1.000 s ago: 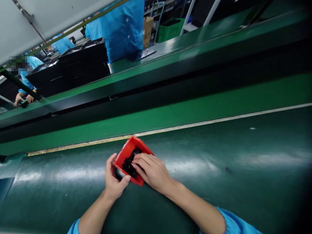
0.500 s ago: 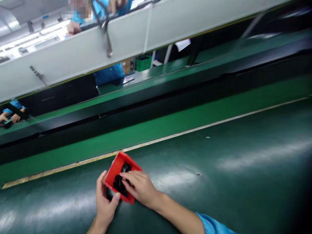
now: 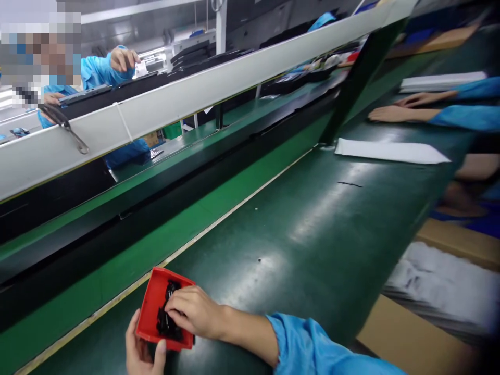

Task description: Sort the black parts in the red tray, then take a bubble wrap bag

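A small red plastic bin (image 3: pixel 149 307) sits tilted at the lower left of the head view, over the green tabletop. My left hand (image 3: pixel 142 351) grips its near left corner, with the thumb on the front edge. Inside lies a heap of small black parts (image 3: pixel 169 325), whose exact kind I cannot make out. My right hand (image 3: pixel 197 312) reaches over the bin's right wall, fingers bent together and pinching among the black parts. Its fingertips are partly hidden there.
A thin black strip (image 3: pixel 350 184) and a long white packet (image 3: pixel 390 151) lie farther along the green table (image 3: pixel 312 250). At the right, a co-worker's hands (image 3: pixel 406 108) rest on it. Cardboard boxes (image 3: pixel 414 333) stand below its right edge. Another person works beyond the white rail (image 3: pixel 164 112).
My view has swung right, bringing the table's far end, a co-worker's hands and boxes into sight. The bin and my hands appear lower and farther left; my right fingers stay among the black parts.
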The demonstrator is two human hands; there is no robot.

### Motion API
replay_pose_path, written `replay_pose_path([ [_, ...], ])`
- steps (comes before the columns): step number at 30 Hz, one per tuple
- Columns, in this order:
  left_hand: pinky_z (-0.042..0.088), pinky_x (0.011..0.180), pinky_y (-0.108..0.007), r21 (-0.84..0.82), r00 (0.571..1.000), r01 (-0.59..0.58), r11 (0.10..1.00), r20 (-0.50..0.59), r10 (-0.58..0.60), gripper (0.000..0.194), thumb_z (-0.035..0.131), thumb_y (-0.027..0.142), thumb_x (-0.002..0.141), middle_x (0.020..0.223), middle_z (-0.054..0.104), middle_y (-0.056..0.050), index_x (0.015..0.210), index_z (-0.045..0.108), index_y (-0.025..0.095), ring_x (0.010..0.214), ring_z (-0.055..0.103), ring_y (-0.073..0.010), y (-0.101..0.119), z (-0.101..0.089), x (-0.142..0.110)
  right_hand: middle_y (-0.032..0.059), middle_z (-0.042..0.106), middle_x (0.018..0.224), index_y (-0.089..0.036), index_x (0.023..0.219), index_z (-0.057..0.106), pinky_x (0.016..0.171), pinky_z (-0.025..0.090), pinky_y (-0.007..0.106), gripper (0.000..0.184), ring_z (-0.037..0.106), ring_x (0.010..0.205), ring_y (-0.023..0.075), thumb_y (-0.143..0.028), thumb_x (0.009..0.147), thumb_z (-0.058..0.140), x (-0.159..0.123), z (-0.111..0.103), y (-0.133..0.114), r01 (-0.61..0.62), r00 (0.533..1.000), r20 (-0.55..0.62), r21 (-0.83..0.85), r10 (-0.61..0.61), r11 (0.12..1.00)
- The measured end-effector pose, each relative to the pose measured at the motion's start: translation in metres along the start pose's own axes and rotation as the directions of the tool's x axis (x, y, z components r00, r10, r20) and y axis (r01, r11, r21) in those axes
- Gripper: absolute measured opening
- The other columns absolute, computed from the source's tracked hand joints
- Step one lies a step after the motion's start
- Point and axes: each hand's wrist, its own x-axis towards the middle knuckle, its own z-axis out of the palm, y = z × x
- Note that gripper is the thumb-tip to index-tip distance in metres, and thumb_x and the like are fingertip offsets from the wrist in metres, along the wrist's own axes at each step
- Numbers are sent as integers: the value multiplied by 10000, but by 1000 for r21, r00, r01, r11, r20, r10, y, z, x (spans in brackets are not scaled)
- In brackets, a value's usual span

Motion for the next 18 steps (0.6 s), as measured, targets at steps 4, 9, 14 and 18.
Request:
replay_pose_path([
  [4,577,871,-279,7,1000,-4,1000,-8,4,849,834,549,696,1291,641,-168,1379,520,153,1071,693,-268,1,0,1,20,757,911,-192,966,664,758,542,270,197,712,793,161,-254,1067,507,1,1,2,16,1000,-12,24,-16,1000],
  [9,571,863,-257,-10,1000,-6,1000,-15,6,837,842,548,691,1260,657,-142,1369,533,167,1055,694,-247,4,1,2,20,761,909,-181,940,678,731,529,288,415,709,773,160,-393,1133,377,3,1,3,43,997,-59,33,-41,999],
  [14,578,860,-266,10,1000,-15,1000,-12,15,849,844,560,682,1245,662,-138,1367,532,165,1046,698,-251,4,0,4,7,737,787,-187,860,681,662,495,296,541,676,672,148,-504,1130,336,3,3,5,54,996,-73,10,-53,999],
  [18,592,862,-300,34,1000,-22,999,-7,22,828,822,564,707,1261,659,-155,1368,534,157,1038,709,-268,6,0,5,-4,731,774,-191,857,687,649,481,306,493,663,670,142,-481,1125,392,2,4,6,59,997,-50,-2,-59,998],
])
